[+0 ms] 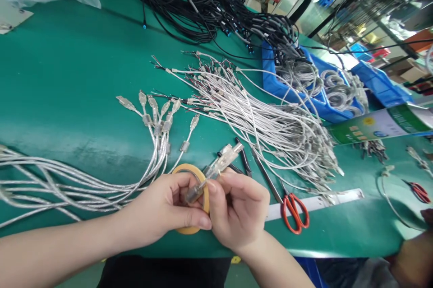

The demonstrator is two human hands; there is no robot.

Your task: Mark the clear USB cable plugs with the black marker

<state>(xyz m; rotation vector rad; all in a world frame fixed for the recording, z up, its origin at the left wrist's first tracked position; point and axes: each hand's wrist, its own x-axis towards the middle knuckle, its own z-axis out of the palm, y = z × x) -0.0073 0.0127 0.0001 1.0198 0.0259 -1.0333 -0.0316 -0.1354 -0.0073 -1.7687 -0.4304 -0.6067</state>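
My left hand [176,206] is closed on a roll of yellow tape [192,170], its thumb along the lower right of the ring. My right hand [238,204] pinches clear USB cable connectors [225,159], which point up and to the right; a cylindrical grey piece [194,193] of the same cable lies across the tape roll, between the hands. To the left, silver cables [142,184] lie with several USB plugs [157,118] fanned out on the green table. One more plug [194,123] lies apart from them, just above the tape roll.
Beyond my hands lies a pile of white cables [264,121] with stripped ends. Red-handled scissors [294,213] rest by a steel ruler [348,195]. Black cables [189,3] cross the back; blue bins [270,76] hold coiled cables. A person's arm [414,256] shows at the lower right.
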